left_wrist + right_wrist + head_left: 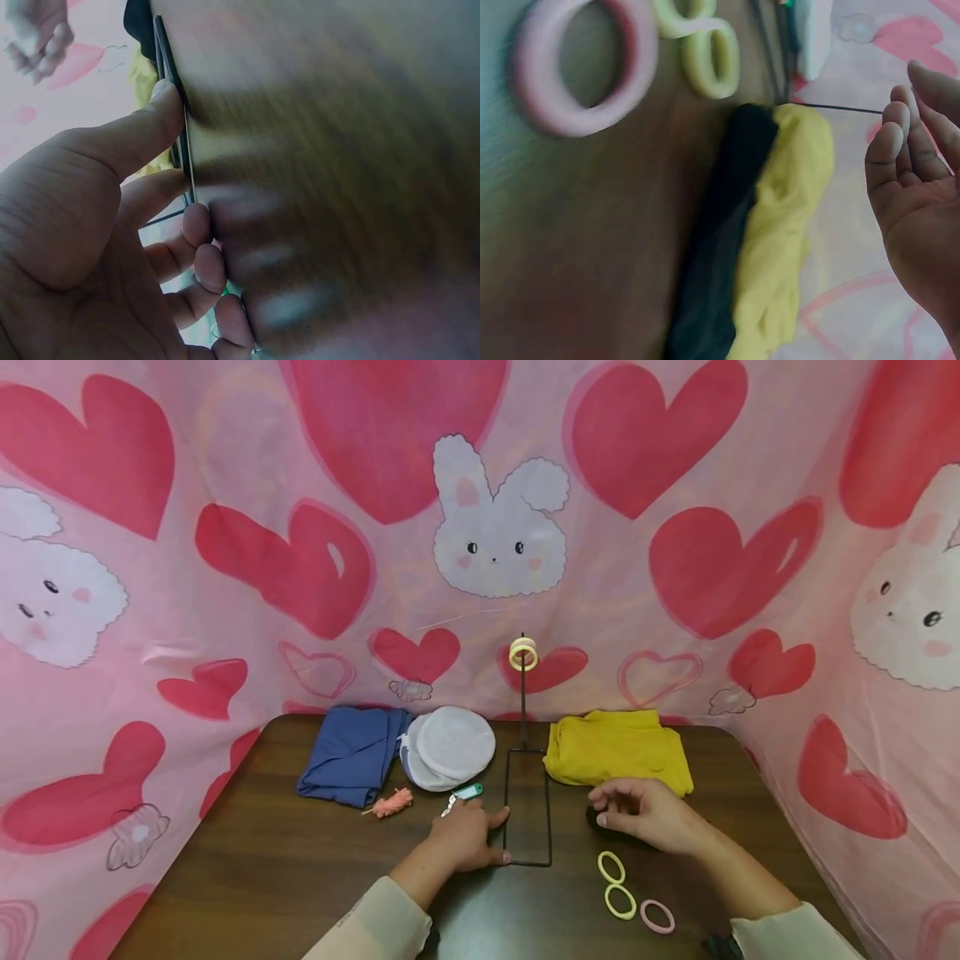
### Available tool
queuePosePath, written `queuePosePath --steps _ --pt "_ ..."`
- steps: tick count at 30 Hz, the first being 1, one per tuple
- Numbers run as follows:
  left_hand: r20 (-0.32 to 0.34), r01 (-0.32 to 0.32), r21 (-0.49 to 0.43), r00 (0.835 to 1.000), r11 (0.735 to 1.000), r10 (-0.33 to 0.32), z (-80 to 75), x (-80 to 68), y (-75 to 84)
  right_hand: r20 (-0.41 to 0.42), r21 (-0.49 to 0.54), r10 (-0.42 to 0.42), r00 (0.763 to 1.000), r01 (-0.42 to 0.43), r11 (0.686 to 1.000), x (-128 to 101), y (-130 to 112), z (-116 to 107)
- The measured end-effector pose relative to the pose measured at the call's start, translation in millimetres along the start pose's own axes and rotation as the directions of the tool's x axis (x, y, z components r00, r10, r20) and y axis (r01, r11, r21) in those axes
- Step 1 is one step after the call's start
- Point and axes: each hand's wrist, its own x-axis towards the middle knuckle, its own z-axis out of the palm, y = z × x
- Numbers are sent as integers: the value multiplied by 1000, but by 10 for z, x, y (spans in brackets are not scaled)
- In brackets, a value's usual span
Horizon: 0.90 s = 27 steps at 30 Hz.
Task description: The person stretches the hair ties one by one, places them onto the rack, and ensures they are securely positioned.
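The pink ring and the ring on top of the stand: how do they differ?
The pink ring lies flat on the table, near the right hand; the ring on the stand hangs upright at the top of the post, above the table. The first is pink, the second pale yellow. The pink ring lies beside two yellow rings; the ring on the stand hangs alone. Both are soft loops, untouched by either hand.

A makeshift recording booth rather than a lived-in room: pink cloth printed with red hearts and white bunnies (498,527) hangs as a backdrop round three sides of a dark wooden table (262,868), whose far edge carries folded clothes, hair ties and a wire stand set out like props
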Motion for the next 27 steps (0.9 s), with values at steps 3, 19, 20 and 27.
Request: queuePosePath --steps 3,19,20,27 --pt "0 -1 -2 1000 1000 1 1 6 -1 60 -5 -10 998 11 1000 -105 64 3" --pt "3 4 8 1000 1000 -4 -32 -17 29 292 -188 6 956 52 981 -349 359 59" --pt "0 4 14 1000 1000 -4 -32 -16 33 297 -198 19 955 42 979 -349 365 61" --pt "5 12 6 1000 1000 -12 -27 -17 40 283 -236 39 958 30 971 -357 420 98"
